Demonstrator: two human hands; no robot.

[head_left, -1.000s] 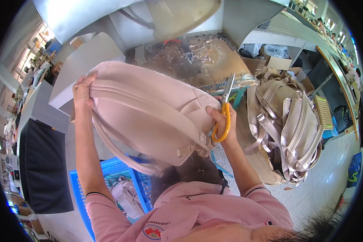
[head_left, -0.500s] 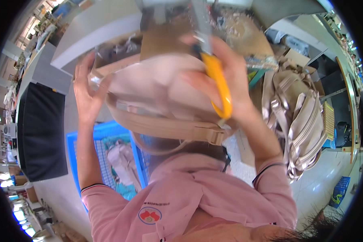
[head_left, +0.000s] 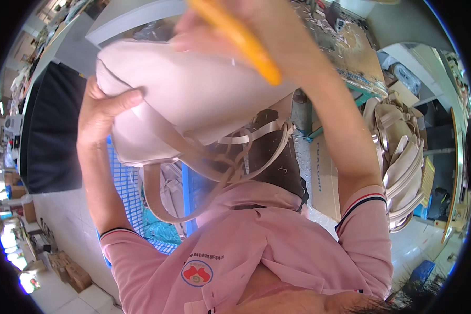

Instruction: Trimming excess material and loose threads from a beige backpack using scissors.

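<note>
A pale beige bag (head_left: pixel 193 89) with long straps is held up tilted in front of my chest. My left hand (head_left: pixel 100 112) grips its left end, the thumb pressed over the near side and the other fingers behind. Below the bag dangle its looped straps (head_left: pixel 230 167). My right hand (head_left: pixel 282 31), blurred, is over the bag's far right part, curled around a yellow-handled cutting tool (head_left: pixel 240 42). The tool's blade does not show now, and I cannot make out whether the right fingertips touch the bag.
Below left stands a blue plastic basket (head_left: pixel 188 196) holding beige fabric pieces and teal plastic. More beige bags (head_left: pixel 403 162) are piled at the right, near a cardboard box (head_left: pixel 322 178). A littered workbench (head_left: pixel 350 47) lies ahead; a black panel (head_left: pixel 52 131) stands at left.
The bag has turned, with a broad smooth side now uppermost and its straps swinging below. My right hand and the yellow-handled cutting tool have moved up and leftward; my left hand has shifted slightly left.
</note>
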